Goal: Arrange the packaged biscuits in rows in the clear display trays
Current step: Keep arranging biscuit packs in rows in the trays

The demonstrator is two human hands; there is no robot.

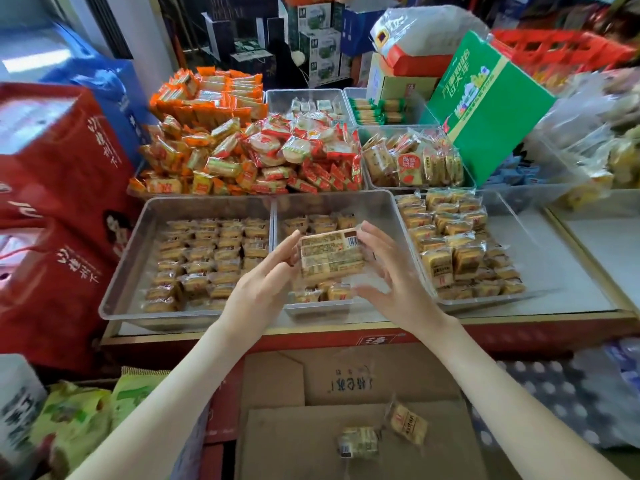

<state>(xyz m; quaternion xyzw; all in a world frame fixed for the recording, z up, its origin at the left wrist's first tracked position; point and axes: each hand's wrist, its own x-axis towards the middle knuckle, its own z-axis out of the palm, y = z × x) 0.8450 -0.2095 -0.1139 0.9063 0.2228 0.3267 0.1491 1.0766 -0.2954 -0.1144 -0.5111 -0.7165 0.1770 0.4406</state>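
Cardboard [346, 382] lies flat nearest the person, with two loose biscuit packets [358, 441] on it. Beyond it both hands clamp a small bundle of packets [330, 258] between them: the left hand [263, 289] pinches its left edge and the right hand [394, 275] grips its right edge, over the middle tray [329, 204], which is partly filled. The left tray [138, 258] and right tray [540, 258] hold packets in rows. Farther back sit a heap of orange and red packets [242, 157] and a tilted green box [491, 105].

1 head-worn camera looks down, close over the trays [346, 204].
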